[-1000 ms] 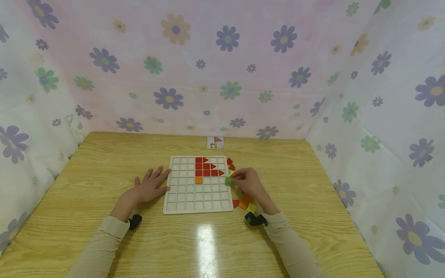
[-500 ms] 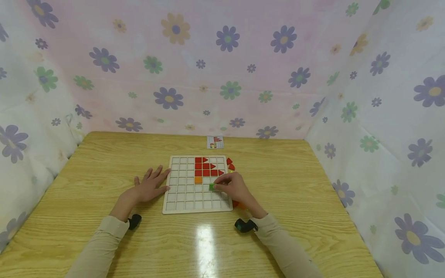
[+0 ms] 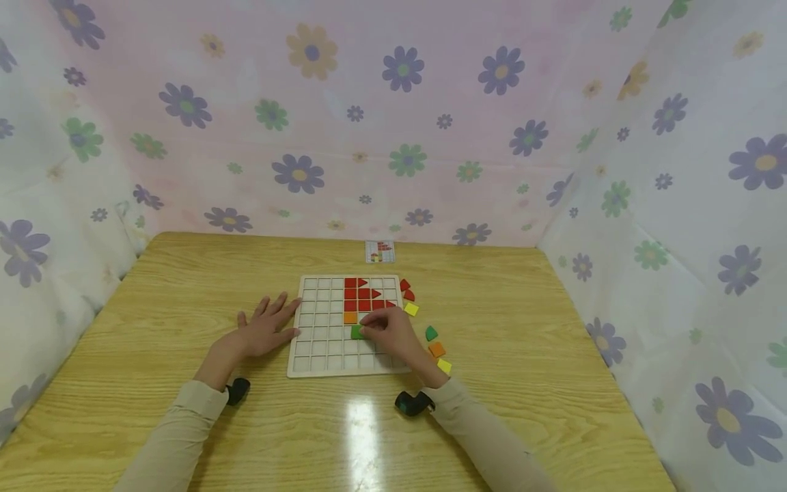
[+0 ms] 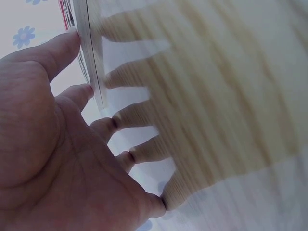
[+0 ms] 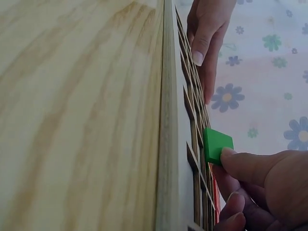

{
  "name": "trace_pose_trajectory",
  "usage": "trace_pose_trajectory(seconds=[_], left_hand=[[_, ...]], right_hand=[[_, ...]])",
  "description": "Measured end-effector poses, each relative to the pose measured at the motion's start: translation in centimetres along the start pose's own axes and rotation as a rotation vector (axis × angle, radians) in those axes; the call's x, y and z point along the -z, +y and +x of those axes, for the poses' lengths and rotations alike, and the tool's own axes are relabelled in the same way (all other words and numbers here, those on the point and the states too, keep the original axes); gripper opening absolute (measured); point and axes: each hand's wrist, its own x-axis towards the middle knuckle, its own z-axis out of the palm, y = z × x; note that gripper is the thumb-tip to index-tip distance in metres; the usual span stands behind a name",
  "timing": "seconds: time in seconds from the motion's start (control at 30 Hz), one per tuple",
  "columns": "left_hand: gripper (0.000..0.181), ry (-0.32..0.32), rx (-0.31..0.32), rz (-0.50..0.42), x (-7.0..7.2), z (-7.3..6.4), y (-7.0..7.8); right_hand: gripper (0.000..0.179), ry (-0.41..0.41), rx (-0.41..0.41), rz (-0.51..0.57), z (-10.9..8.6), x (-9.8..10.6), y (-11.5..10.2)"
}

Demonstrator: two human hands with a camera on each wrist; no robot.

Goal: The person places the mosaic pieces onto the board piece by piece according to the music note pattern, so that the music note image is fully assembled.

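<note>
My right hand (image 3: 393,334) pinches a green square tile (image 3: 356,332) between thumb and fingertips, low over the wooden grid board (image 3: 320,362). In the right wrist view the green tile (image 5: 217,146) is tilted against the grid. Just above that tile in the head view lies an orange square tile (image 3: 350,318). Rows of red tiles (image 3: 350,294), several with pointed ends, fill cells in the upper part of the grid. My left hand (image 3: 264,331) lies flat with fingers spread, its thumb and index fingertip at the board's left edge.
Loose tiles lie to the right of the board: red quarter-rounds (image 3: 408,296), yellow squares (image 3: 411,309), a green rounded piece (image 3: 432,333) and an orange square (image 3: 437,349). A small printed picture card (image 3: 380,252) lies behind the board. Flowered cloth (image 3: 344,137) surrounds the table.
From the board's right edge, my right hand has carried the green tile left to a cell just below the orange tile. My left hand has stayed in place.
</note>
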Motion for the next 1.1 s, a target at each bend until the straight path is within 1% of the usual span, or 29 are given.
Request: trace_pose_trajectory(seconds=[0.2, 0.43, 0.53, 0.73, 0.83, 1.1], left_hand=[[0.072, -0.006, -0.001, -0.002, 0.0, 0.0, 0.1], [0.071, -0.007, 0.006, 0.005, 0.0, 0.0, 0.0], [0.071, -0.004, 0.011, 0.006, 0.0, 0.0, 0.1], [0.072, 0.002, 0.001, 0.001, 0.1, 0.0, 0.2], [0.072, 0.003, 0.003, 0.004, 0.2, -0.1, 0.2], [0.07, 0.009, -0.004, -0.002, 0.1, 0.1, 0.3]], right_hand=[[0.006, -0.01, 0.014, -0.017, 0.5, -0.6, -0.3], [0.007, -0.019, -0.004, -0.063, 0.8, -1.2, -0.4], [0.007, -0.019, -0.003, -0.072, 0.9, -1.3, -0.7], [0.008, -0.005, -0.005, -0.102, 0.9, -1.3, -0.9], [0.008, -0.006, -0.011, -0.099, 0.9, -1.4, -0.8], [0.007, -0.006, 0.023, -0.102, 1.0, -1.3, -0.6]])
